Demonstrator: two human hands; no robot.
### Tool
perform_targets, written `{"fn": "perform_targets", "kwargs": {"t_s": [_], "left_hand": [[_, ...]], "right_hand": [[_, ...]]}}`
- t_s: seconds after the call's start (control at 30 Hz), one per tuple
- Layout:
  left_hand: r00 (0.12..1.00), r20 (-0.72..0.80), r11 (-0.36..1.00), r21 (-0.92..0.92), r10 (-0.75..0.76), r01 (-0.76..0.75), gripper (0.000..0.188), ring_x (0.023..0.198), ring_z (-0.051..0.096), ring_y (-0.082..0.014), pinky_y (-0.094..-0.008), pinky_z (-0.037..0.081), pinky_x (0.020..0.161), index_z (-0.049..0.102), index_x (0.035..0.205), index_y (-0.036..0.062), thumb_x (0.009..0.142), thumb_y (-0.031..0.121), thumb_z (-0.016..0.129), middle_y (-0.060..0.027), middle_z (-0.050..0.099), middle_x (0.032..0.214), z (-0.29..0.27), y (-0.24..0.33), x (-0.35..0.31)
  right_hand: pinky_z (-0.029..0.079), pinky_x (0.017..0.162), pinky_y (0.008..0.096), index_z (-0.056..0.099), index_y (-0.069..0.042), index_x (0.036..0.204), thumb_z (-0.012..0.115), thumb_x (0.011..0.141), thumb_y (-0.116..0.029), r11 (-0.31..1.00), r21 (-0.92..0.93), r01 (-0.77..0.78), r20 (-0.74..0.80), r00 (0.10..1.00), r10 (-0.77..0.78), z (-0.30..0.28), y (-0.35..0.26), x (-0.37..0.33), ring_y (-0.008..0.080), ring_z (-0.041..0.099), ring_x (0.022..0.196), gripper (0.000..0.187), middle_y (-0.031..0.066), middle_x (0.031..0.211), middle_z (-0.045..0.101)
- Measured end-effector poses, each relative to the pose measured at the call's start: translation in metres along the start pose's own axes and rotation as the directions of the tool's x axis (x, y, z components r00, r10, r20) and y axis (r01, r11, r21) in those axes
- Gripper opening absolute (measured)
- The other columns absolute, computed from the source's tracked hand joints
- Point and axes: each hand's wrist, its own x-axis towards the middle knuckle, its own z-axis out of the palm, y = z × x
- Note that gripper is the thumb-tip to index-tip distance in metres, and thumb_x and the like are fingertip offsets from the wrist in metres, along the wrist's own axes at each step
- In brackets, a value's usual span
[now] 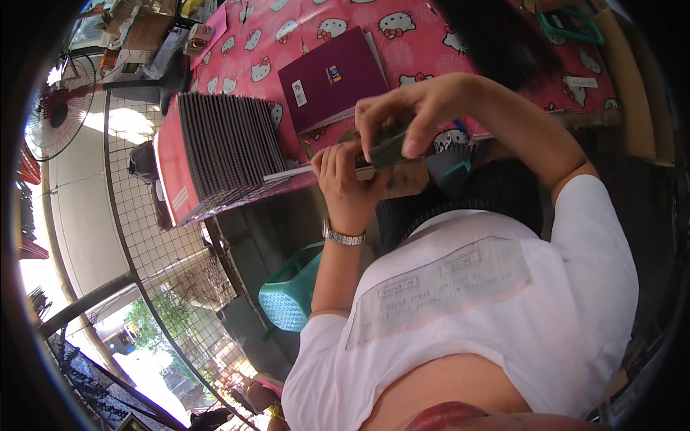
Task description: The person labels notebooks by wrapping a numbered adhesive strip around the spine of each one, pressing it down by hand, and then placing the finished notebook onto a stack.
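My left hand (pixel 348 183), with a silver watch at the wrist, is raised at the near table edge with its fingers curled. My right hand (pixel 417 118) reaches over from the right, thumb and fingers bent around a small dark greenish piece (pixel 389 151). Both hands meet at this piece; its kind I cannot make out. Just beyond them lies a purple spiral-bound notebook (pixel 330 79) with a small white label. A tall stack of spiral-bound notebooks (pixel 230 144) with a red cover on its outer side stands left of my hands.
A pink patterned cloth (pixel 248 43) covers the table. A green plastic basket (pixel 284 298) is below the table's left part. Further left are a fan (pixel 61 111) and a wire-mesh screen (pixel 183 273). A teal tray (pixel 571 27) sits at the far right.
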Motion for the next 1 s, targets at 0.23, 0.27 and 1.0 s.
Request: {"fn": "perform_targets", "kwargs": {"t_s": [0.23,0.27,1.0], "left_hand": [[0.986,-0.102,0.990,-0.051,-0.133,0.129,0.051,0.110,0.056,-0.0286,-0.0478,0.037,0.101,0.058,0.106,0.0090,0.064,0.021,0.084,-0.0090,0.060,0.108,-0.002,-0.010,0.005],[0.994,-0.066,0.994,0.071,-0.083,0.088,0.050,0.110,0.056,-0.0284,-0.0481,0.036,0.102,0.058,0.106,0.0096,0.064,0.022,0.083,-0.0082,0.060,0.107,-0.009,-0.018,0.007],[0.990,-0.083,0.992,0.045,-0.114,0.118,0.040,0.095,0.054,-0.0300,-0.0426,0.043,0.085,0.064,0.093,0.0099,0.059,0.014,0.084,-0.0078,0.061,0.096,-0.014,-0.034,-0.009]], "right_hand": [[0.040,0.094,0.0325,0.063,-0.004,0.112,0.077,0.073,-0.034,0.983,-0.182,-0.023,-0.081,0.997,0.009,-0.015,0.015,0.028,0.0187,0.050,0.106,0.050,0.0055,0.109,0.050],[0.041,0.093,0.0324,0.063,-0.003,0.112,0.077,0.073,-0.036,0.864,-0.491,-0.111,-0.182,0.983,0.023,-0.023,0.014,0.035,0.0177,0.051,0.105,0.053,0.0053,0.106,0.052],[0.037,0.096,0.0340,0.067,-0.004,0.115,0.078,0.072,-0.041,0.999,-0.015,0.045,0.087,0.995,-0.044,-0.019,0.017,0.033,0.0208,0.049,0.112,0.057,0.0062,0.111,0.049]]}}
